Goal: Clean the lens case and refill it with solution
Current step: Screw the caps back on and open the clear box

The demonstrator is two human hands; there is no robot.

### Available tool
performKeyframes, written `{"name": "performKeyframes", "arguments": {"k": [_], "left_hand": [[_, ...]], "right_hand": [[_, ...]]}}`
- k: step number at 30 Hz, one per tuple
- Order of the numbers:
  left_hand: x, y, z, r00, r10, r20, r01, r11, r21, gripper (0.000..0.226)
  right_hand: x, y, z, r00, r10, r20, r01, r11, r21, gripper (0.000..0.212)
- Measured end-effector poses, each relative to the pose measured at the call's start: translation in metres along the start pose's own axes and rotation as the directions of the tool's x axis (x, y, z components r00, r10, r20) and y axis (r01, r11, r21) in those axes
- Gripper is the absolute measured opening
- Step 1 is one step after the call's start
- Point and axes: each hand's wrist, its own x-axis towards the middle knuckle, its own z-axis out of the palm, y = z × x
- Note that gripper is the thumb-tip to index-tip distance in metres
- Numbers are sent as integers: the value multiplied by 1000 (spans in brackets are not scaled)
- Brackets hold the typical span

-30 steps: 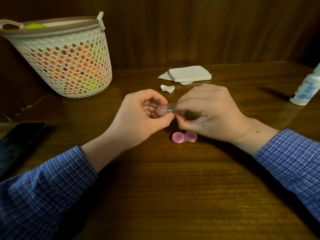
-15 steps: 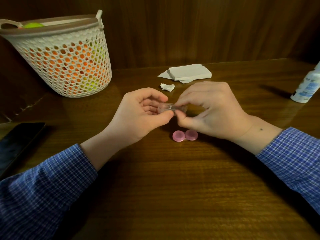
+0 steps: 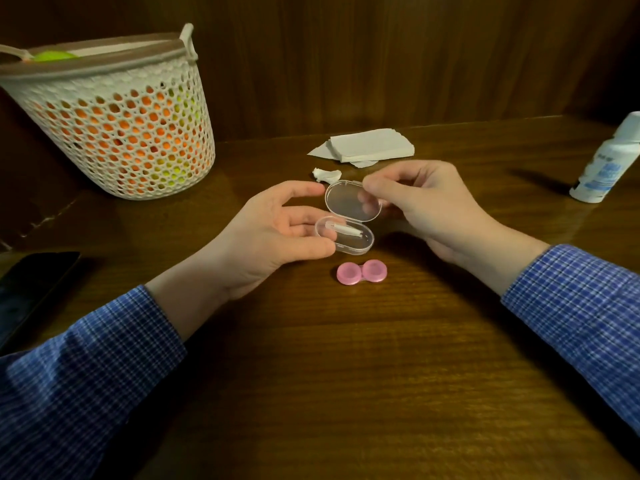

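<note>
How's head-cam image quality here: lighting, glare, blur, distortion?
Head view: dim, warm light, corners falling dark; soft sheen on the brown wooden table; clear plastic hinged box readable, its lid catching faint highlights; right hand slightly soft at the fingers; wide-angle bowing tilts the white mesh basket and white solution bottle outward.

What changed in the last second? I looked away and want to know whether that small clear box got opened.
Yes. The clear plastic hinged box, shut between both hands a second ago, now stands open: the right hand has swung its lid up and back, while the left hand holds the base, showing a white tool inside. The pink lens case, white solution bottle and tissue stack stayed put.
</note>
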Motion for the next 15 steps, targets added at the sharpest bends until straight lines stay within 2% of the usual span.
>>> {"name": "performKeyframes", "arguments": {"k": [2,4,6,8,10,12,15], "left_hand": [[2,0,-3,999,-14,-41,12,999,-51,82],[3,0,-9,994,-14,-104,3,994,-106,85],[5,0,-14,985,-15,-172,-4,994,-112,89],[5,-3,-16,974,-16,-225,2,998,-62,91],[5,-6,-18,970,-8,-242,7,1000,-3,87],[6,-10,-17,972,-3,-234,10,1000,29,86],[8,-12,-16,978,10,-207,7,996,84,85]], "right_hand": [[1,-1,-1,996,86,11,-87,991,98,13],[2,-2,-4,995,94,-22,-89,983,162,8],[0,-3,-10,1000,24,-16,-22,998,61,7],[-8,-3,-17,989,-75,127,93,985,-147,14],[-20,-1,-22,946,-89,312,196,923,-332,32],[-30,1,-25,900,-61,432,252,881,-401,38],[-34,3,-25,850,-98,518,343,848,-403,30]]}}
